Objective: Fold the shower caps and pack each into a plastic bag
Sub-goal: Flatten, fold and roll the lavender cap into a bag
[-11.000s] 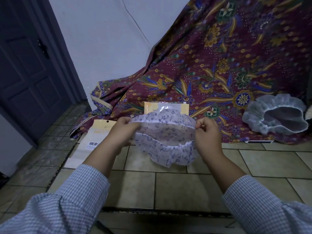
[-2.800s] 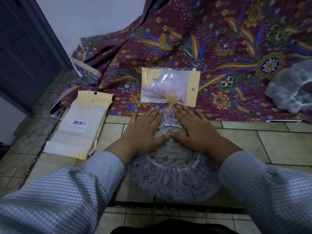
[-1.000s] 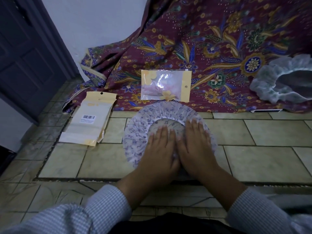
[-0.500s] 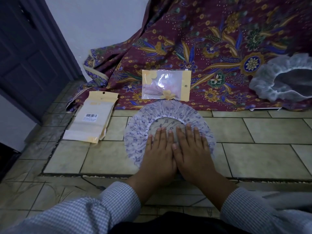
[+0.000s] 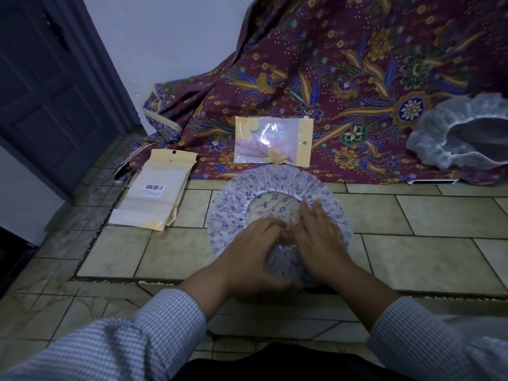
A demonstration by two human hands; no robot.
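- One cap already bagged (image 5: 273, 144), beyond the fingertips.
- Patterned shower cap (image 5: 236, 204) under both hands, unfolded: left hand (image 5: 255, 243) curled (grip unclear), right hand (image 5: 319, 237) flat.
- White cap (image 5: 439, 136) and empty bags (image 5: 156, 191) waiting.

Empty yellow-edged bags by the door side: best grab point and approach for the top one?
Judgement: pinch the top bag at its yellow header strip near the hang hole, coming from the far end. That end overlaps the batik cloth, so it probably sits slightly raised off the floor tiles, and the strip looks stiffer than the body. The left hand is the closer one.
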